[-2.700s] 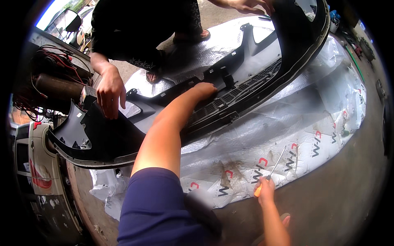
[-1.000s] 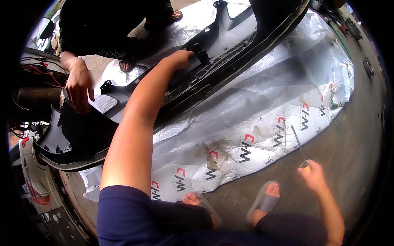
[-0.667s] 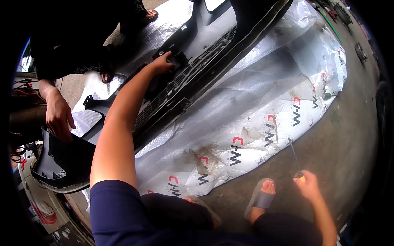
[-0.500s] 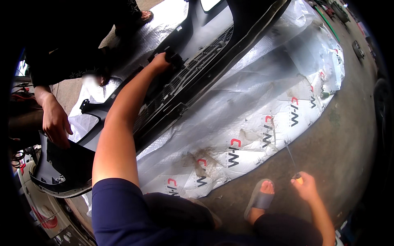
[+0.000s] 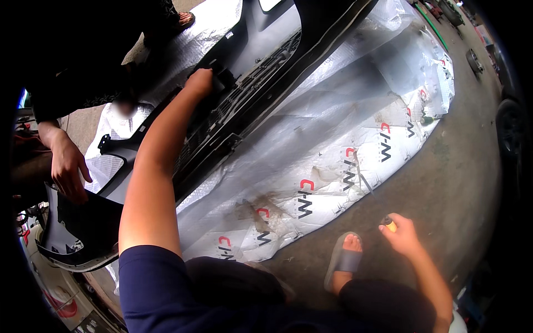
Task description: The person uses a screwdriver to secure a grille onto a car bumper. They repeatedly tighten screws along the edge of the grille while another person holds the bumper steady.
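A dark car bumper stretches diagonally from the upper middle to the lower left, its inner grille and brackets showing. My left arm reaches across it, and my left hand is closed on a black part in its middle; the fingertips are hidden. Down at the right, away from the bumper, my right hand grips a screwdriver by its yellow and black handle. The thin shaft points up and left, toward the sheet's edge, and is hard to make out.
A silvery foil sheet with dirt stains lies beneath the bumper. Another person's hand rests at the bumper's left end. My sandalled foot stands on the concrete floor. Round parts lie at the far right.
The whole view has shifted, so most things sit slightly left and higher. My left hand stays on the bumper. My right hand keeps the screwdriver, whose shaft tilts further left.
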### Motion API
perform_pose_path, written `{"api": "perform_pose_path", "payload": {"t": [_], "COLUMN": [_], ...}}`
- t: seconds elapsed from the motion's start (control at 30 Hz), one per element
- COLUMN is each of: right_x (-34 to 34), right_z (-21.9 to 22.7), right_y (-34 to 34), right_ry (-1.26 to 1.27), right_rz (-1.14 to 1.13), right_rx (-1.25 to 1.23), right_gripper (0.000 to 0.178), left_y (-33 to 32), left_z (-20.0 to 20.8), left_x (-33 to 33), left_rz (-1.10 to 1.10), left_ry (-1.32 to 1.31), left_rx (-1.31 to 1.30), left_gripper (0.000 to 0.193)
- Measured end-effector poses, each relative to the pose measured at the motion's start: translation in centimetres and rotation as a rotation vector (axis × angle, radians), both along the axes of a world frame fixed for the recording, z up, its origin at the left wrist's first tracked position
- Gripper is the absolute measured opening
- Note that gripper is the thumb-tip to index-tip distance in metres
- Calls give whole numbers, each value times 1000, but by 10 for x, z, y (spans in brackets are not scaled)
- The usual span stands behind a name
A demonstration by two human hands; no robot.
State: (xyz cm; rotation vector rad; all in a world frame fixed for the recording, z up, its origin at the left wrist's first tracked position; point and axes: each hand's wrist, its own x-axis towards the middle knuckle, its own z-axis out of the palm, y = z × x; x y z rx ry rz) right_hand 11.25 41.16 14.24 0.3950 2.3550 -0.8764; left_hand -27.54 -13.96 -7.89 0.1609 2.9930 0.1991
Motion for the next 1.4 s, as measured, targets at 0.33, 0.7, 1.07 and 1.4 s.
{"api": "perform_pose_path", "payload": {"t": [0.33, 0.7, 1.07, 1.4], "right_x": [-38, -58, -39, -21], "right_z": [-23, -26, 10, 28], "right_y": [-31, -96, -112, -102], "right_ry": [145, 206, 299, 115], "right_rz": [126, 390, 625, 527], "right_rx": [-222, -490, -632, -552], "right_gripper": [26, 28, 49, 53], "left_y": [-47, 92, 122, 145], "left_z": [107, 287, 218, 226], "left_x": [5, 234, 361, 332], "left_rz": [535, 665, 731, 910], "left_ry": [261, -347, -562, -670], "left_rx": [543, 1939, 1859, 2256], "left_gripper": [17, 12, 24, 46]}}
